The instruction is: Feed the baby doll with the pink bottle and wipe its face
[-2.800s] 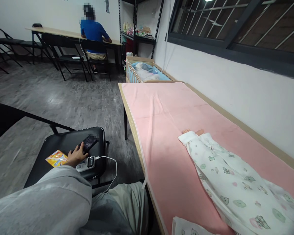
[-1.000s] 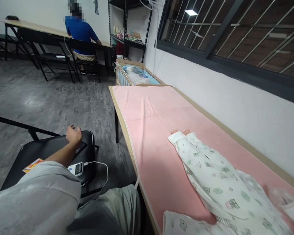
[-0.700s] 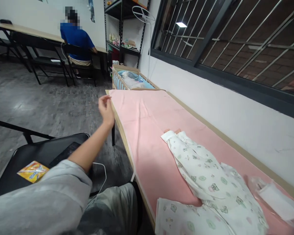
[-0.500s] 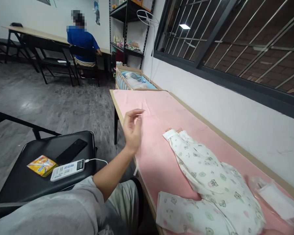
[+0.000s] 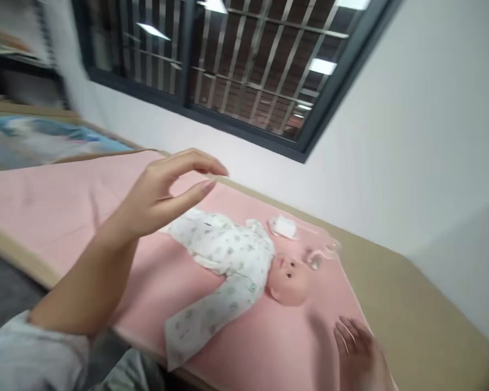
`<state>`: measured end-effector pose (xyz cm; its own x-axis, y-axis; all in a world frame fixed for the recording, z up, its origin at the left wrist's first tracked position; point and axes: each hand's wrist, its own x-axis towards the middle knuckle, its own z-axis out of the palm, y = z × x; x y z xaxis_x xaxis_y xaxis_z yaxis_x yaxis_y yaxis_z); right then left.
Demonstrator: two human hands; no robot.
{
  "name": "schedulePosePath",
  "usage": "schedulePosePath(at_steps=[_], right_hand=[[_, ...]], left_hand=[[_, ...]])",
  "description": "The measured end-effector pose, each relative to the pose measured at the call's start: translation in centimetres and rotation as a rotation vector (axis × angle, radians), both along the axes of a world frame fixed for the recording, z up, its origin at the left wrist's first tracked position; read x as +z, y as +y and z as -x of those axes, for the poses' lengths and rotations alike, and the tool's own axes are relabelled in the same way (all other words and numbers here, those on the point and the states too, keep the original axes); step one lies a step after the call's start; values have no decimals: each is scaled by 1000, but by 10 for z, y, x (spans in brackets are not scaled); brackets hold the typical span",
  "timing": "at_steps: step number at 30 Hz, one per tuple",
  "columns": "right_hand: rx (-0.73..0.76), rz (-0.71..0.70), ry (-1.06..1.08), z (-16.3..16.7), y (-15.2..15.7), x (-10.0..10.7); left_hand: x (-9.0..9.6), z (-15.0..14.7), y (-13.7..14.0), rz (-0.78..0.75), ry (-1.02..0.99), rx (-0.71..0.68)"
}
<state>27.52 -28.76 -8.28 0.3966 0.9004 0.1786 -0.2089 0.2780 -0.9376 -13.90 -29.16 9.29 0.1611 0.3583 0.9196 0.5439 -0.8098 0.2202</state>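
Note:
A baby doll (image 5: 289,279) lies on its back on a pink mat (image 5: 146,282), dressed in a white printed outfit (image 5: 232,247). One of its sleeves stretches toward the mat's near edge. Above the doll's legs hovers my left hand (image 5: 167,190), thumb and fingers apart, touching nothing. My right hand (image 5: 358,353) is low at the right, past the doll's head, fingers extended and nothing in it; its lower part is cut off by the frame. Beyond the doll's shoulder rests a small white packet (image 5: 285,226) in clear plastic, with a clear looped item (image 5: 320,258) near the head.
The mat covers a wooden table (image 5: 395,293) set against a white wall with a barred window (image 5: 236,65). At the far left stands a crib (image 5: 36,141) with blue bedding, and behind it a dark shelf (image 5: 20,70), both blurred.
The view has swung right, bringing the doll's head and my right hand into sight. The chair and the seated person have left view. My left hand is now over the doll's legs.

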Motion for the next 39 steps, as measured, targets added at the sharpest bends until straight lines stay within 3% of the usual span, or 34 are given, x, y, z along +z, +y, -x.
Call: schedulePosePath(at_steps=[2, 4, 8, 11, 15, 19, 22, 31, 39], right_hand=[[-156, 29, 112, 2, 3, 16], [-231, -26, 134, 6, 7, 40], [-252, -178, 24, 12, 25, 90], [-277, -245, -58, 10, 56, 107], [-340, -228, -192, -2, 121, 95], [-429, -81, -345, -17, 180, 65], [-463, 47, -415, -24, 206, 46], [-367, 197, -619, -25, 227, 27], [-352, 294, -763, -23, 217, 26]], left_hand=[[4, -3, 9, 83, 131, 51], [4, -6, 20, 130, 185, 39], [0, -19, 48, 225, 133, -13], [-3, -35, 67, 280, 150, -6], [-13, -51, 86, 405, 225, -3], [-29, -58, 103, 512, 352, -43], [-41, -59, 115, 586, 426, -73], [-67, -50, 141, 630, 490, 55], [-82, -65, 146, 612, 473, 32]])
